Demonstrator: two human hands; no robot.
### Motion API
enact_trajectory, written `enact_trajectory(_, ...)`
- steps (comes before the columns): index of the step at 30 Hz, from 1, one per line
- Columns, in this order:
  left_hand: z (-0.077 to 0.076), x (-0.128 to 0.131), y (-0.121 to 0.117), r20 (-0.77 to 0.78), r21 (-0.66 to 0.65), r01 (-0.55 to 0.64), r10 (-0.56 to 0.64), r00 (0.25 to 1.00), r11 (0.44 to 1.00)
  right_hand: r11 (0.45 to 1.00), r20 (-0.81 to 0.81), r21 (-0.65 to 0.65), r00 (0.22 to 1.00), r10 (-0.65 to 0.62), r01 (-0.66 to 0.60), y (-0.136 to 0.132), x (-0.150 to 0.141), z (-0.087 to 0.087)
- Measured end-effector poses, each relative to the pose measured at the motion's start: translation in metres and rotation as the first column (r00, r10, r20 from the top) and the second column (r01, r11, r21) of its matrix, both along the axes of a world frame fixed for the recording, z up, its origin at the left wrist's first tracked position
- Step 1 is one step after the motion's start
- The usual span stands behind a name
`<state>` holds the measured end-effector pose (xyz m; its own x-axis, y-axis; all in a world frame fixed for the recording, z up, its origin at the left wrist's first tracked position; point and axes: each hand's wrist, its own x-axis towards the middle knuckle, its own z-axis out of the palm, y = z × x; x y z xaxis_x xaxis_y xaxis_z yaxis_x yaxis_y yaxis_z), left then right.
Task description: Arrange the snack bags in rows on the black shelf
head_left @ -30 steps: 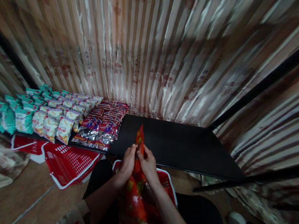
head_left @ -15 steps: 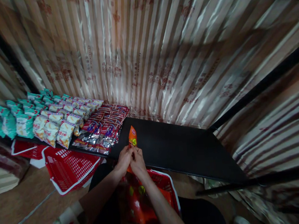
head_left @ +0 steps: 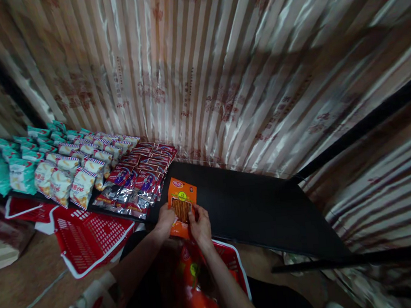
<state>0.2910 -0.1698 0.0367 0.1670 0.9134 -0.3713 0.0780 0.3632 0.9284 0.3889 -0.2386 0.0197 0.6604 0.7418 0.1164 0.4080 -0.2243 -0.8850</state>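
Note:
An orange snack packet (head_left: 182, 196) with a see-through window showing brown sticks faces me over the near edge of the black shelf (head_left: 254, 207). My left hand (head_left: 165, 221) is closed on its left edge, and my right hand (head_left: 199, 224) grips its right edge. Under my forearms, more orange packets (head_left: 193, 291) lie in a red basket (head_left: 233, 258) with a white rim. Just left of the held packet, dark red and purple packets (head_left: 146, 179) lie in overlapping rows on the shelf.
White snack bags (head_left: 83, 187) and teal bags (head_left: 22, 174) stand in rows on the shelf's left part. Another red basket (head_left: 93, 237) sits on the floor below them. A striped curtain (head_left: 201, 77) hangs behind, and a black post (head_left: 363, 129) slants at the right.
The orange packet has turned from edge-on to flat, its printed front now in view. My hands have moved apart from its middle to its two side edges. The view has shifted slightly.

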Motion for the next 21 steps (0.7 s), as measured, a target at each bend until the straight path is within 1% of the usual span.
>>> enact_trajectory(4, -0.002, 0.005, 0.010, 0.034, -0.058, -0.007, 0.009, 0.999, 0.998, 0.991, 0.025, -0.109, 0.997, -0.076, 0.078, 0.006, 0.018, 0.000)
enact_trajectory(6, -0.002, 0.008, 0.016, 0.044, -0.068, -0.004, 0.007, 0.999, 0.998, 0.985, -0.018, -0.148, 0.996, -0.092, 0.088, 0.011, 0.025, 0.002)
enact_trajectory(9, 0.001, 0.014, 0.026, 0.050, -0.061, 0.018, -0.015, 0.999, 0.998, 0.981, -0.126, -0.191, 0.991, -0.047, 0.022, 0.022, 0.033, 0.003)
enact_trajectory(11, 0.003, 0.019, 0.035, 0.037, -0.040, 0.041, -0.040, 0.999, 0.998, 0.983, -0.122, -0.184, 0.992, -0.014, -0.009, 0.031, 0.036, 0.003)
enact_trajectory(13, 0.003, 0.024, 0.046, -0.006, -0.003, 0.058, -0.058, 0.998, 0.998, 0.985, -0.081, -0.170, 0.997, -0.004, -0.010, 0.040, 0.038, 0.004)
enact_trajectory(16, 0.003, 0.031, 0.063, -0.121, 0.074, 0.079, -0.070, 0.990, 0.994, 0.985, -0.032, -0.171, 0.999, -0.013, 0.007, 0.056, 0.042, 0.006)
enact_trajectory(21, 0.003, 0.040, 0.084, -0.351, 0.190, 0.128, -0.055, 0.935, 0.973, 0.974, 0.045, -0.219, 0.998, -0.048, 0.057, 0.085, 0.052, 0.008)
